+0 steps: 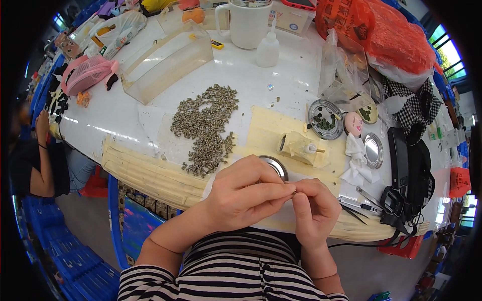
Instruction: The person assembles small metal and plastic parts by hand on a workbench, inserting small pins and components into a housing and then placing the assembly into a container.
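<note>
My left hand point(246, 193) and my right hand point(316, 210) meet above the table's near edge, fingertips pinched together. Between them is a tiny dark thing, too small to make out. Just beyond the left hand, a round metal dish point(275, 165) is partly hidden by its fingers. A spread pile of small metal parts point(208, 123) lies to the left of the hands. Farther off to the right, a block wrapped in yellowish tape point(303, 149) has a short peg sticking out of it. Past that block is a round metal tray point(325, 119) with small dark green pieces in it.
Tweezers point(353, 213), a black case point(399, 158) and a round lid point(372, 150) lie at the right. At the back stand a white mug point(248, 25), a squeeze bottle point(268, 50) and a clear box point(168, 65). Another person's arm point(44, 155) shows at far left.
</note>
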### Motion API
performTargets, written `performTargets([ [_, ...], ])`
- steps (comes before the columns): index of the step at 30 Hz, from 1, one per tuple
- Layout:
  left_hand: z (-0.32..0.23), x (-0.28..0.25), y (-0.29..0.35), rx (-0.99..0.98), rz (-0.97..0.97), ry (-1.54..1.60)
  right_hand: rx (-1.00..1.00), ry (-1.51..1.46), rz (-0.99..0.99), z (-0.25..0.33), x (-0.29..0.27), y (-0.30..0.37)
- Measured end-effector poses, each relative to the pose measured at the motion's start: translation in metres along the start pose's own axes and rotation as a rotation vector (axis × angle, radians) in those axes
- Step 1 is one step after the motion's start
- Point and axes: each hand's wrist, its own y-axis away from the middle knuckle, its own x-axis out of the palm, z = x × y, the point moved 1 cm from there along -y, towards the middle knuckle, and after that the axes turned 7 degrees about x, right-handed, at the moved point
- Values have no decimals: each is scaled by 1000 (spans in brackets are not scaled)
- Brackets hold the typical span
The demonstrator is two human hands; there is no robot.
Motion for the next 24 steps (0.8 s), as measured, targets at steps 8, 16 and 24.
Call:
performTargets([
  [8, -1, 2, -2, 34, 36, -38, 116, -84, 53, 5, -2, -1],
  [16, -3, 1, -2, 9, 39, -10, 176, -120, 82, 11, -1, -2],
  [24, -2, 0, -2, -108, 43, 1, 261, -153, 100, 8, 0, -1],
])
